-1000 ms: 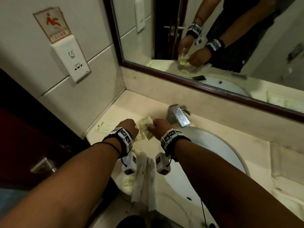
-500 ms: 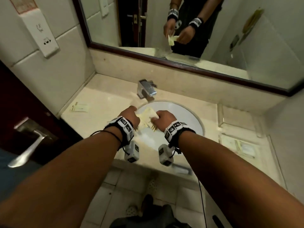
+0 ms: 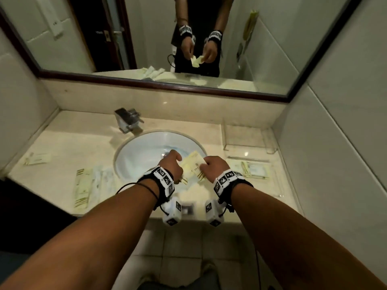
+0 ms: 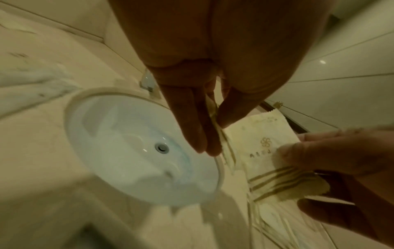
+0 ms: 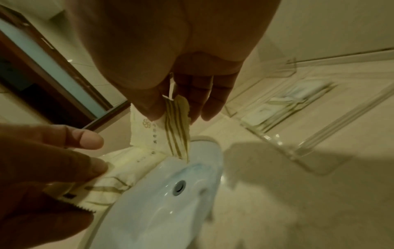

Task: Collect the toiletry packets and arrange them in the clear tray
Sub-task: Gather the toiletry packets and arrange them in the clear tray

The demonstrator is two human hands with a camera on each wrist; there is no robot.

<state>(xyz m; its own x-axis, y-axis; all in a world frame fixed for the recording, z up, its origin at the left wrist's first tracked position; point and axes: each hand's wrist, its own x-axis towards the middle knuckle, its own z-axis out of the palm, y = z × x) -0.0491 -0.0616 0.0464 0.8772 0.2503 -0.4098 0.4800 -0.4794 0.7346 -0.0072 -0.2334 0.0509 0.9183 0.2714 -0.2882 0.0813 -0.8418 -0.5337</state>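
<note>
Both hands hover over the white sink. My left hand pinches a cream toiletry packet with gold stripes between thumb and fingers, seen edge-on. Close beside it, my right hand pinches a second cream packet with a flower logo; its gold-striped end is folded over. The two packets sit close together between the hands. The clear tray lies on the counter right of the sink, just beyond my right hand, with packets in it.
More packets lie on the counter left of the sink, and one lies near the left wall. A chrome tap stands behind the sink. A second clear holder sits at the back right. Mirror above, wall close on the right.
Both hands have carried the packets from the left of the counter, past the tap, to over the sink's right side. The packets, bunched together before, are now held one in each hand.
</note>
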